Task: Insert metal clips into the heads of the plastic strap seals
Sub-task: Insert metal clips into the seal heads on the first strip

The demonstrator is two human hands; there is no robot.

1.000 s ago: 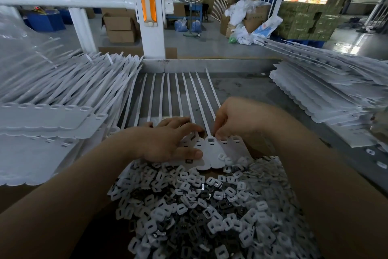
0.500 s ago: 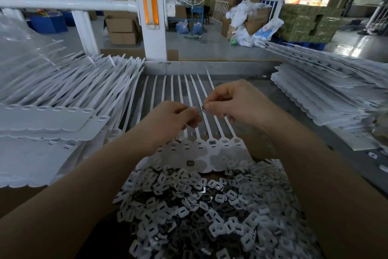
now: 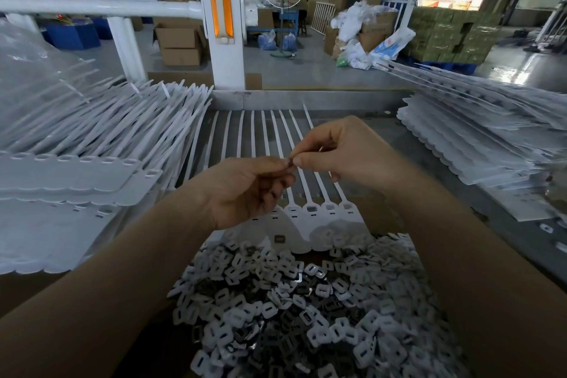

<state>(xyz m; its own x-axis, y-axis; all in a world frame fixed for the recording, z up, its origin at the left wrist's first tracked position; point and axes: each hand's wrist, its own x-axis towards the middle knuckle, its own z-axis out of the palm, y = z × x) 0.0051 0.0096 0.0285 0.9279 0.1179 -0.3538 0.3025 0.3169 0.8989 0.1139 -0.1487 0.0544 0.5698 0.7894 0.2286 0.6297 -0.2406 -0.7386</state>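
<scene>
A joined row of white plastic strap seals (image 3: 310, 218) lies flat on the grey metal tabletop (image 3: 395, 138), long axes running from the near edge toward the far raised lip; the thin straps point away from the person and fan slightly, while the broad rounded heads sit nearest, each with a small rectangular slot; one head shows a dark insert in its slot, and another dark rectangle sits on a flat tab just below. Both hands hover above the straps, fingertips meeting; the left hand (image 3: 245, 190) has its fingers curled inward, thumb and forefinger pinching a small dark metal clip (image 3: 289, 163) (too small to make out its shape); the right hand (image 3: 343, 153) pinches the same piece from the other side, its remaining fingers loosely bent. At the near edge a heap of clips and caps (image 3: 294, 310) spreads out, glossy white squarish pieces with oval holes mixed with dull grey metal ones. Stacks of seal sheets (image 3: 76, 169) with scalloped edges cover the left side of the tabletop, and a similar pile of sheets (image 3: 478, 144) lies along the right edge.
</scene>
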